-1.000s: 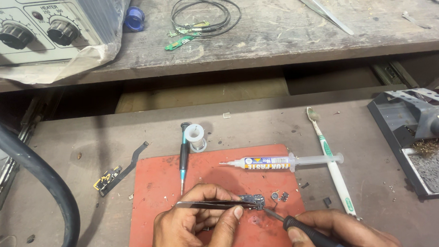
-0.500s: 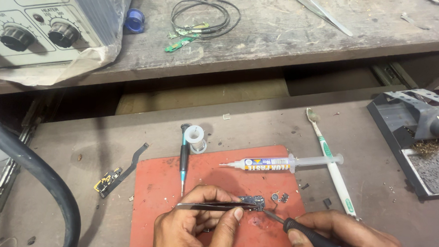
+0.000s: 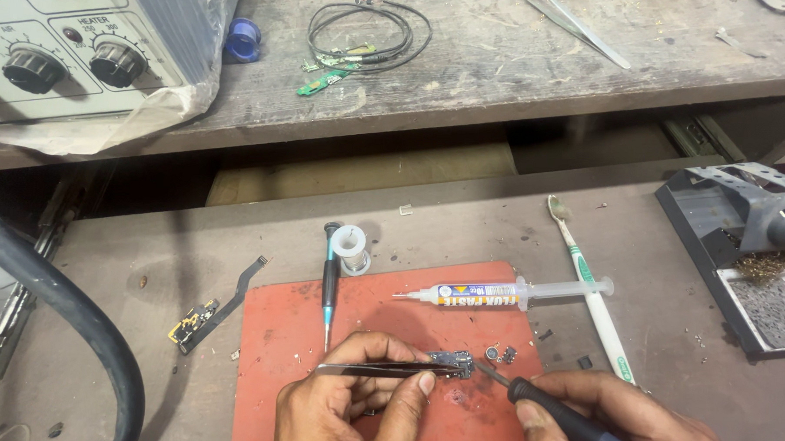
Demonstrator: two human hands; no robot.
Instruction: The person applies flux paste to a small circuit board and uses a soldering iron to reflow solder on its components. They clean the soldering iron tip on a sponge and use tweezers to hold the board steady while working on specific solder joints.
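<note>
Single head-worn view, steeply downward, close over the red mat [image 3: 275, 347].

The light is soft and even, coming from above. My hands throw only weak shadows on the red mat [image 3: 276, 329]. Under the upper shelf [image 3: 502, 68] it is dark. The plastic cover [image 3: 175, 109] shines a little. The picture is sharp, without blur.
</note>
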